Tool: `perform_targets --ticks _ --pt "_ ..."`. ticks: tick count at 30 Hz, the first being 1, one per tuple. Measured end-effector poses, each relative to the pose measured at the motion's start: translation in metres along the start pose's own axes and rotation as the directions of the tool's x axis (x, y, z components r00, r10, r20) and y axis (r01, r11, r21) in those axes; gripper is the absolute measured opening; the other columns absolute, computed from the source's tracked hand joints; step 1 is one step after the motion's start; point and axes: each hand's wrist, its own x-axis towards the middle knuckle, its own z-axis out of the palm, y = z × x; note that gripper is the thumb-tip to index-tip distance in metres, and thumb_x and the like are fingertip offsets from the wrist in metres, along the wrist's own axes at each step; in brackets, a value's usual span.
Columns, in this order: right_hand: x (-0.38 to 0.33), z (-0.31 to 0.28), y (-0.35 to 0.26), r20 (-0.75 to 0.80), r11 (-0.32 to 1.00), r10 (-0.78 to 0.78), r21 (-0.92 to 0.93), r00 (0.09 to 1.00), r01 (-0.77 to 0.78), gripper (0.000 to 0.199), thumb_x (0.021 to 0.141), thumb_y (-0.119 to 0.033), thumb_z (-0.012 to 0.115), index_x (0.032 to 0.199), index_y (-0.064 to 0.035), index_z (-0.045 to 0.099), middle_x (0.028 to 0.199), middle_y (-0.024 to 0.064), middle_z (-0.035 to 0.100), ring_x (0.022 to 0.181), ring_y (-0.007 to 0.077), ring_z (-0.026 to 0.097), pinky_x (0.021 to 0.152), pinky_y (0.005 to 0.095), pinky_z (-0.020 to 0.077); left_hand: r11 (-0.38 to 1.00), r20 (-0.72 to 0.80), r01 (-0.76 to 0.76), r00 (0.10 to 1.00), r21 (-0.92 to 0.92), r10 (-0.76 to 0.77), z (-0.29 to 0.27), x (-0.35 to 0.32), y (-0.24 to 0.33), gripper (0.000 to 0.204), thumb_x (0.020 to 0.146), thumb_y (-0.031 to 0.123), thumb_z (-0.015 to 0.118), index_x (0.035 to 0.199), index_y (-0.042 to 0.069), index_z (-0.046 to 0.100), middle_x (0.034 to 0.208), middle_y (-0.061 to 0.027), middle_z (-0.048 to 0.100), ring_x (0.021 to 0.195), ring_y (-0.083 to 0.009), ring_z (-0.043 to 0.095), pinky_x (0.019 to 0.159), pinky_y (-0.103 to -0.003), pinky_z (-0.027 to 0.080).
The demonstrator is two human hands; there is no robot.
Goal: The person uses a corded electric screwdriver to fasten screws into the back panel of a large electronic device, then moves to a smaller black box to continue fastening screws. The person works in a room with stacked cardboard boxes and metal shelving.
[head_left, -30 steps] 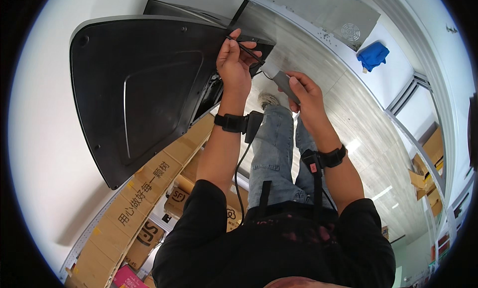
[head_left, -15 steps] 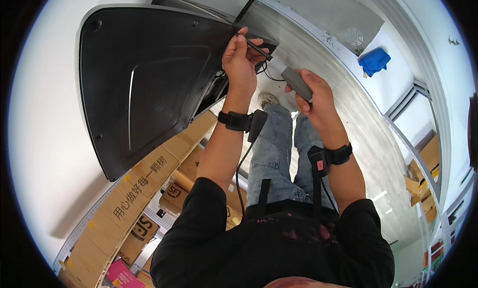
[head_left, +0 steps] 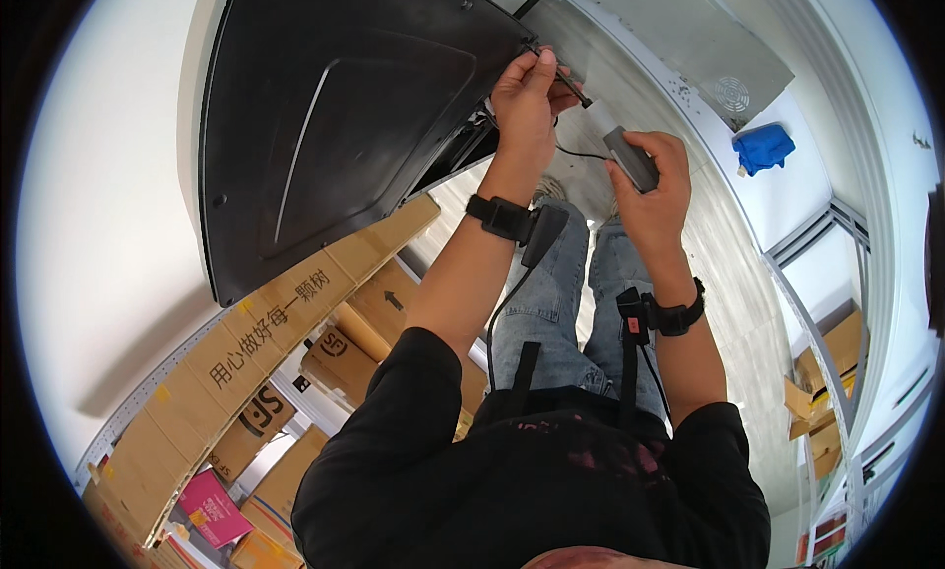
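Note:
A large black panel (head_left: 364, 116) with rounded corners and screw holes stands at the upper left. By its right edge, my left hand (head_left: 527, 101) pinches a thin black rod (head_left: 576, 91) between thumb and fingers; the rod's upper end is close to the panel edge. My right hand (head_left: 658, 180) is wrapped around a grey oblong block (head_left: 631, 158), apart from the panel. A thin black cable (head_left: 581, 154) runs from near my left hand toward the block; whether it joins the block is unclear. Below the panel edge, a dark opening (head_left: 463, 151) shows some wiring.
A long cardboard strip (head_left: 266, 323) crosses the lower left, above several cardboard boxes (head_left: 340, 357). At the upper right lie a grey vented panel (head_left: 704, 57) and a blue cloth-like bundle (head_left: 763, 149). A metal frame (head_left: 822, 229) stands at the right, with more boxes (head_left: 829, 372) behind.
The black panel and both hands sit farther right in the view, and the panel appears higher, as the view has shifted. Both hands keep their holds; the right hand's grip is turned slightly.

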Motion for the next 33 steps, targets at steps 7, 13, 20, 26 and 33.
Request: perform_targets --ticks 7,13,20,26,33 --pt "0.005 -0.016 0.011 0.609 0.212 0.439 0.644 0.661 -0.735 0.036 0.086 -0.017 0.056 0.119 -0.0051 0.05 0.102 0.0083 0.06 0.067 0.0145 0.059 0.054 0.0258 0.0468 1.0 0.0 0.002 1.0 -0.005 -0.002 -0.001 -0.002 0.003 0.019 0.092 0.018 0.055 0.106 0.005 0.058 0.08 -0.005 0.064 0.069 -0.0172 0.064 0.063 -0.029 0.053" --pt "0.001 -0.009 0.007 0.467 0.562 0.484 0.482 0.74 -0.672 0.031 0.082 -0.007 0.06 0.113 -0.0053 0.055 0.097 0.009 0.061 0.065 0.0152 0.059 0.055 0.0265 0.0471 0.999 0.034 0.012 0.999 -0.053 -0.01 -0.001 0.0 0.003 0.02 0.092 0.019 0.054 0.107 0.005 0.057 0.083 -0.0052 0.063 0.072 -0.0172 0.063 0.065 -0.029 0.053" --pt "0.005 -0.005 0.003 0.069 0.996 0.045 0.078 0.997 -0.05 0.034 0.074 0.001 0.066 0.106 -0.0074 0.059 0.1 0.0056 0.057 0.089 0.019 0.06 0.074 0.0308 0.0484 1.0 -0.011 0.025 1.0 0.004 -0.025 0.0 0.002 -0.001 0.018 0.089 0.02 0.059 0.099 0.006 0.058 0.082 -0.0059 0.063 0.074 -0.0183 0.064 0.059 -0.028 0.053" --pt "0.013 -0.022 0.008 0.559 0.252 0.511 0.629 0.653 -0.736 0.032 0.082 -0.006 0.062 0.113 -0.0054 0.055 0.104 0.0088 0.058 0.076 0.0159 0.06 0.058 0.0271 0.0478 1.0 0.023 0.016 1.0 0.012 -0.016 -0.001 0.006 -0.001 0.018 0.09 0.02 0.059 0.098 0.005 0.059 0.082 -0.006 0.063 0.075 -0.019 0.065 0.064 -0.03 0.054" --pt "0.008 -0.003 0.027 0.324 0.794 0.422 0.319 0.847 -0.517 0.038 0.078 -0.001 0.066 0.114 -0.0058 0.055 0.103 0.0075 0.057 0.074 0.0129 0.057 0.065 0.026 0.0474 1.0 0.022 0.008 1.0 0.013 -0.009 0.006 0.003 0.005 0.021 0.091 0.021 0.057 0.102 0.003 0.059 0.084 -0.0066 0.064 0.075 -0.0197 0.065 0.067 -0.032 0.054"
